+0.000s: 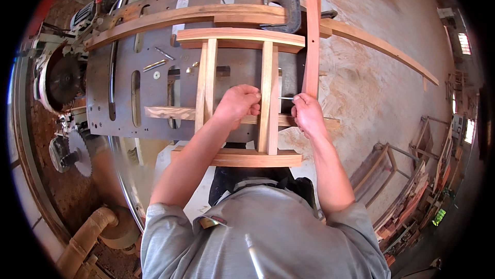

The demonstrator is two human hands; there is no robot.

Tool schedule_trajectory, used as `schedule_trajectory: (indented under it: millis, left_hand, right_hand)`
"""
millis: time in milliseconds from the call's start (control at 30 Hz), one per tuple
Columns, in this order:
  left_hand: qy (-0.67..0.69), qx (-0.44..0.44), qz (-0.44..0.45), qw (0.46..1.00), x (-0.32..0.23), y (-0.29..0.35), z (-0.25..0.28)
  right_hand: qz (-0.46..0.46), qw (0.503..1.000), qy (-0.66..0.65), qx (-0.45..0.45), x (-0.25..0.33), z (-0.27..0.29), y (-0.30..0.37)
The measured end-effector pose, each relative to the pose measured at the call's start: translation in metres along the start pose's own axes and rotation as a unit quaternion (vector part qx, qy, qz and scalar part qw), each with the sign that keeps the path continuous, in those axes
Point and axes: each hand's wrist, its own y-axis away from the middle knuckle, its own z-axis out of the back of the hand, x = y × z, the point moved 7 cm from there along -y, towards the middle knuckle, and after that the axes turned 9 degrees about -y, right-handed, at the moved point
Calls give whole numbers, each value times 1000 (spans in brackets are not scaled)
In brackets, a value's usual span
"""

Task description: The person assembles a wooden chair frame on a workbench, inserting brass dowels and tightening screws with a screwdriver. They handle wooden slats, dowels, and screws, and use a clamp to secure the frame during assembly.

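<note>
A wooden frame (240, 35) of two long rails joined by paired slats lies over the slotted metal bench in front of me. My left hand (240, 104) is closed, fingertips pinched together against the left side of the right-hand slats (265, 72); whatever it holds is hidden. On the other side of those slats, my right hand (308, 114) pinches a thin metal rod (286, 98) that points left at the wood. The rod's far end is too small to make out. A reddish upright board (312, 42) stands just beyond my right hand.
A black C-clamp (295, 11) grips a long wooden bar (185, 15) along the bench's (118, 93) far side. Loose metal rods (154, 65) and a washer (157, 75) lie left of the frame. Circular saw blades (80, 152) stand at the left; stacked wood (407, 204) is at the right.
</note>
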Motion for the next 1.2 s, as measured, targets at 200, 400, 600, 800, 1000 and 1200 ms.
schedule_trajectory:
  millis: [200, 400, 600, 800, 1000, 1200]
  left_hand:
    - [-16, 34, 13, 999, -4, -2, -1]
    - [-313, -83, -89, 942, -49, 10, 8]
    - [-557, -137, -248, 781, -48, 5, -4]
    - [-596, -114, -231, 761, -50, -4, -11]
    - [-616, -98, -243, 743, -53, -10, -14]
    - [-619, -106, -245, 739, -53, -8, -16]
  right_hand:
    - [-35, 999, -36, 9, -1, 1, 1]
    - [-67, 995, -69, 3, 3, 3, 8]
    - [-17, 999, -1, -33, 1, 10, 4]
    - [8, 998, 21, -60, 7, 20, 11]
    - [-17, 995, -30, -91, -3, 34, 18]
    - [13, 988, -125, -95, 12, 45, 29]
